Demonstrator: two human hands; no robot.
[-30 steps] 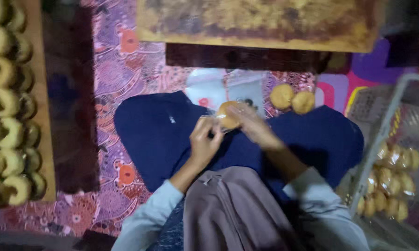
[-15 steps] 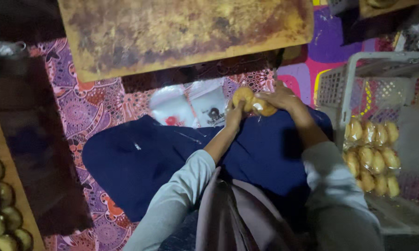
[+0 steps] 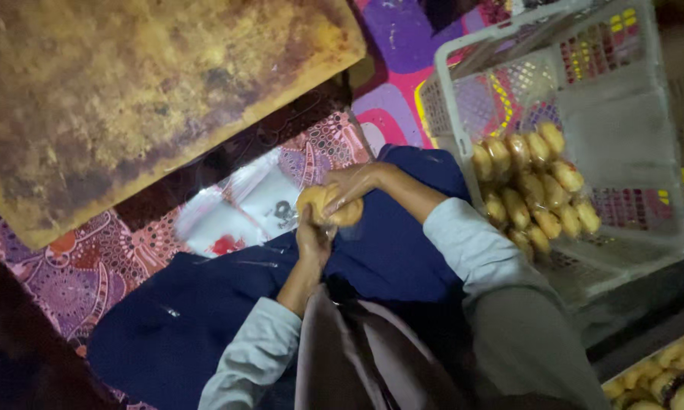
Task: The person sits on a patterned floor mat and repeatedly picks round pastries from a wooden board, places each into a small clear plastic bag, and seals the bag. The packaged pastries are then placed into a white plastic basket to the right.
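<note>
Both my hands hold a pair of golden round buns point(image 3: 328, 205) wrapped in thin clear plastic, above my dark blue lap. My left hand point(image 3: 311, 241) grips the buns from below. From the basket side, my right hand point(image 3: 359, 182) closes over their top. Just beyond them, a stack of clear plastic bags point(image 3: 232, 212) with red print lies on the patterned mat. At the right stands a white plastic basket point(image 3: 646, 228) holding several bagged buns point(image 3: 535, 190).
A large worn wooden board point(image 3: 129, 99) fills the upper left. The purple and pink patterned mat point(image 3: 68, 266) covers the floor. A tray with more buns point(image 3: 661, 376) shows at the bottom right corner.
The view has swung right, so the basket now fills the right side and the left tray of buns is gone. My hands stay closed on the wrapped buns.
</note>
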